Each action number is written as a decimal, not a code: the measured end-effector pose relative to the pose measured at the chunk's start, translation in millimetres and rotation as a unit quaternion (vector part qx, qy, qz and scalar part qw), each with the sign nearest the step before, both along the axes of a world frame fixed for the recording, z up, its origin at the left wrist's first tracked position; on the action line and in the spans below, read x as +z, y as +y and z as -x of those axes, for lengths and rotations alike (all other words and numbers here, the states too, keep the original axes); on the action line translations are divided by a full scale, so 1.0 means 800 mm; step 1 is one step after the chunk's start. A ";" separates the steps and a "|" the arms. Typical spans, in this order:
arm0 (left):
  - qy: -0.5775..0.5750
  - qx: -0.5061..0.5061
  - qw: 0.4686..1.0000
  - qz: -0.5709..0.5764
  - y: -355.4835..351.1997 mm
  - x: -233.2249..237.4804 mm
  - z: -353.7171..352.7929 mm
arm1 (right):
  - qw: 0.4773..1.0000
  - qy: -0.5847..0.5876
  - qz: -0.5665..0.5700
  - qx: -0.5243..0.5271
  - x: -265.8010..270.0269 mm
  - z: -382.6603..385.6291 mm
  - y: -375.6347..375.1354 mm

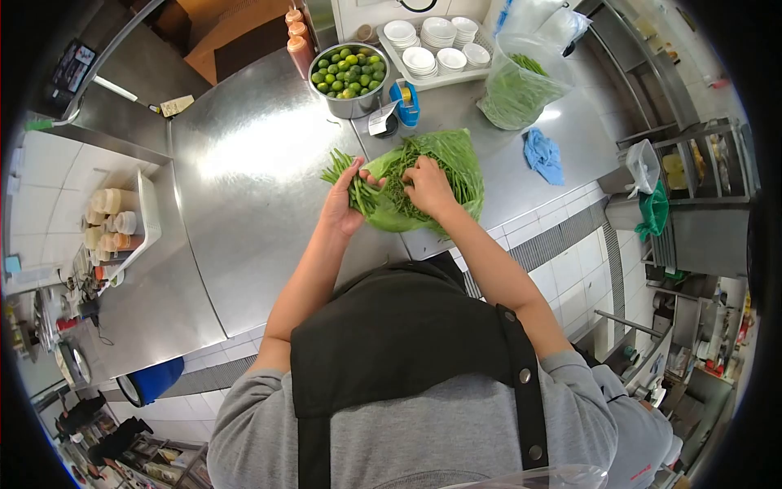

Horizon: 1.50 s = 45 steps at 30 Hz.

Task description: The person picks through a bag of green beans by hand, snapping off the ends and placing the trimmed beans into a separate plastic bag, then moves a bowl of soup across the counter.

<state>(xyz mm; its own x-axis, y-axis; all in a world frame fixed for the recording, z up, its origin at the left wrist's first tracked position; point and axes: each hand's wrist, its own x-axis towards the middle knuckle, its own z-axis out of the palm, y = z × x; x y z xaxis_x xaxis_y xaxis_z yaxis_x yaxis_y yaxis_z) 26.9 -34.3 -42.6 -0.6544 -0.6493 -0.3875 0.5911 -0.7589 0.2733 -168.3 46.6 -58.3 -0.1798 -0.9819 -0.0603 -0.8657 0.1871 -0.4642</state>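
Note:
A bunch of green stalks (356, 194) is held in my left hand (342, 204), its cut ends sticking out to the left past my fingers. Beside it lies an open green plastic bag (462, 159) with more thin green stems (399, 186) inside, on the steel counter (252, 163). My right hand (428, 186) reaches into the bag's opening, with its fingers bent down among the stems. Whether those fingertips grip any stem is hidden by the greens.
Behind the bag stand a steel pot (349, 104) of limes, a blue tape dispenser (406, 103) and a tray (448, 79) of small white bowls. To the right are a clear bag of greens (521, 90) and a blue cloth (543, 156). Sauce bottles (298, 47) stand at the back.

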 end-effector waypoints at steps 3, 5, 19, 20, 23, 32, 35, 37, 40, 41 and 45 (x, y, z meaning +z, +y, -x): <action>-0.001 -0.027 1.000 0.008 -0.004 -0.006 -0.009 | 0.999 0.006 -0.033 0.027 0.013 0.001 0.006; -0.044 -0.034 0.998 0.029 0.000 0.007 -0.013 | 0.999 -0.012 -0.039 0.033 0.020 0.012 0.014; -0.128 -0.116 0.985 0.021 0.021 0.019 0.006 | 0.980 0.048 0.178 0.079 -0.009 0.007 -0.022; -0.135 -0.102 0.985 0.026 0.019 0.022 0.001 | 0.979 0.037 0.188 0.074 -0.013 0.009 -0.024; -0.157 -0.073 0.983 0.063 0.011 0.036 -0.018 | 0.958 -0.159 0.239 -0.006 0.015 0.006 -0.016; -0.308 -0.080 0.874 0.368 0.018 0.074 0.028 | 0.828 -0.526 0.145 -0.131 0.077 0.017 0.013; -0.349 -0.123 0.836 0.405 0.022 0.071 0.046 | 0.830 -0.527 0.137 -0.120 0.085 0.015 0.018; -0.347 -0.122 0.844 0.392 0.028 0.081 0.050 | 0.827 -0.529 0.138 -0.132 0.092 0.011 0.019; -0.345 -0.123 0.844 0.392 0.035 0.083 0.050 | 0.857 -0.479 0.147 -0.120 0.082 0.014 0.019; -0.345 -0.122 0.843 0.395 0.035 0.081 0.049 | 0.905 -0.368 0.189 -0.093 0.080 0.014 0.021; -0.353 -0.106 0.853 0.370 0.036 0.064 0.049 | 0.950 -0.081 0.298 -0.040 0.069 -0.004 0.018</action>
<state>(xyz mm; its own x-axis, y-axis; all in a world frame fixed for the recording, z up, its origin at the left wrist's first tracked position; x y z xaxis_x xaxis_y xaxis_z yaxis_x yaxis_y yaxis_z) -12.0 -5.6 8.6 -0.5606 -0.7835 -0.2680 -0.0475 -0.2927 0.9550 -164.8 60.6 -2.9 -0.2907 -0.8343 0.4684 -0.7674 -0.0891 -0.6349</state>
